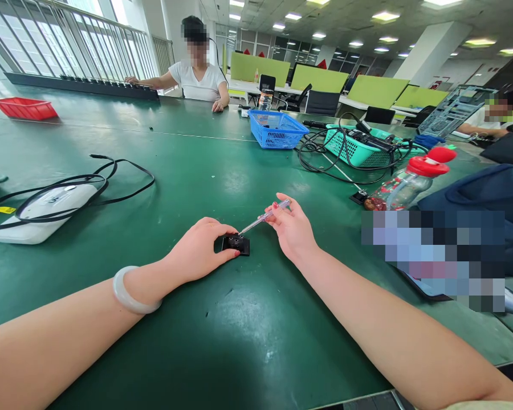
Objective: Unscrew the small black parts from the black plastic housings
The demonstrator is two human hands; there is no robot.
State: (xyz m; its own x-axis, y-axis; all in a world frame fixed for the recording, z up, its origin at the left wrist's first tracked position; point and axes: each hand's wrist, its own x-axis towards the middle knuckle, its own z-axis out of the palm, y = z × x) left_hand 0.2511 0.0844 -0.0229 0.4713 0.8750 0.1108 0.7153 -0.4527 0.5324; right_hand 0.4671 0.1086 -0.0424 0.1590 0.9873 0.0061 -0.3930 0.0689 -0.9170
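My left hand [199, 250], wearing a pale bangle [126, 290] at the wrist, grips a small black block-like part [236, 244] between thumb and fingers. The part rests on the green table [239, 330]; its exact kind cannot be made out. In my right hand [294, 232] is a slim screwdriver [255, 222] with a clear handle, pinched by the fingertips. It slants down to the left, and its tip meets the upper edge of the black part or lies very close to it.
A white device [47, 213] wrapped in black cable lies left. Further back are a red tray [25, 108], a blue basket [277, 131] and a green basket [354, 148] with tangled cables. A red-capped bottle [410, 179] lies right, beside a dark bag [483, 199]. A person [200, 80] sits opposite.
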